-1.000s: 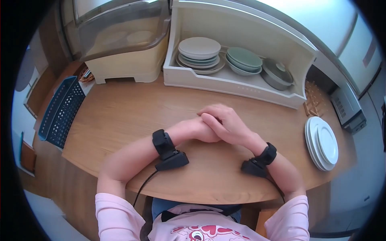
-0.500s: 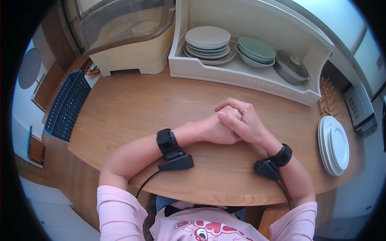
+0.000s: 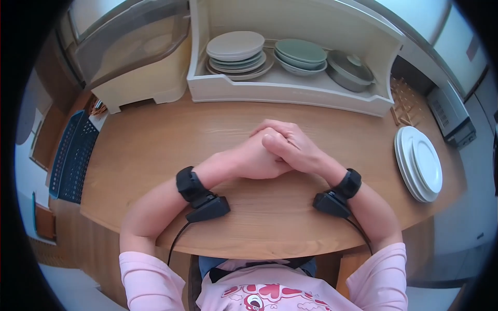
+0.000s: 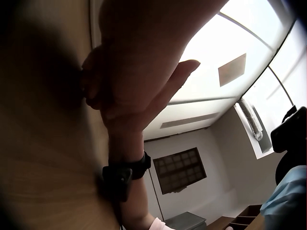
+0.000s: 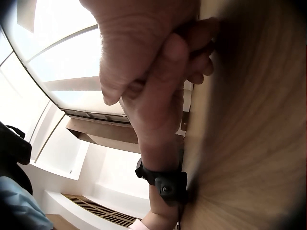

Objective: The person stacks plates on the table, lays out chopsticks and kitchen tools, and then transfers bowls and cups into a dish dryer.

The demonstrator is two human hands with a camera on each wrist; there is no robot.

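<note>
- Dead centre of my head view, the left hand (image 3: 255, 159) and right hand (image 3: 294, 147) are clasped together over the worktop (image 3: 270, 220).
- Right grip is curled over the top of the left hand, thumb laid across it, so that's what it's holding.
- Left grip, honestly can't call it: its fingers are mostly covered, and my wrist views are pretty dark there.
- Both wrists wear black straps with camera units (image 3: 207, 208) hanging off them.
- Nearest the hands is the white rack (image 3: 285, 98), upper middle of the frame. Left to right inside: a plate pile (image 3: 236, 45), light green dishes (image 3: 301, 50) and a grey lidded pan (image 3: 348, 70).
- Stacked white plates (image 3: 428, 159) sit at the right of the frame, well apart from the hands, with a wooden peg rack (image 3: 404, 106) just above them.
- Upper left I've got a cream box (image 3: 140, 92) with a see-through lid; lower down, a blue basket (image 3: 72, 158) at the left edge.
</note>
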